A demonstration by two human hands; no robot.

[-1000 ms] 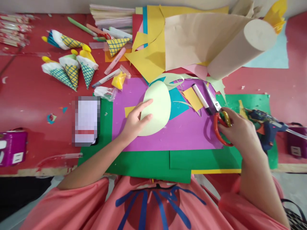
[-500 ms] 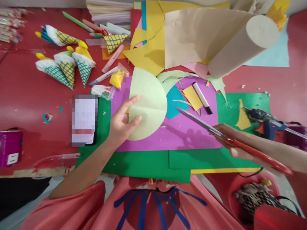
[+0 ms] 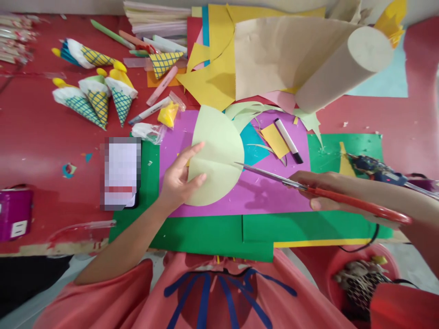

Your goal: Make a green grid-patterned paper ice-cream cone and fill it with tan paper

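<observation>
A pale green half-round paper [image 3: 219,146] with a crease across its middle is gripped at its left edge by my left hand [image 3: 180,178], thumb and a finger showing on top. Red-handled scissors [image 3: 329,195] lie in my right hand [image 3: 317,187], the blades pointing left. Their tip rests over the right part of the paper, near the crease, and the blades look closed. Beneath are a purple sheet [image 3: 267,196] and green sheets [image 3: 206,233]. A yellow piece [image 3: 275,140] and a capped marker [image 3: 288,140] lie to the right of the paper.
Small patterned cones [image 3: 98,98] and a phone [image 3: 121,171] are at the left. A brown paper roll [image 3: 339,68] stretches across the back right, beside yellow paper [image 3: 216,82]. At the right lies a glue gun [image 3: 380,173]. Green paper scraps [image 3: 247,112] curl behind the purple sheet.
The scissors in my right hand have moved left, so their tip now overlaps the green paper. My left hand and the paper have shifted slightly right and down.
</observation>
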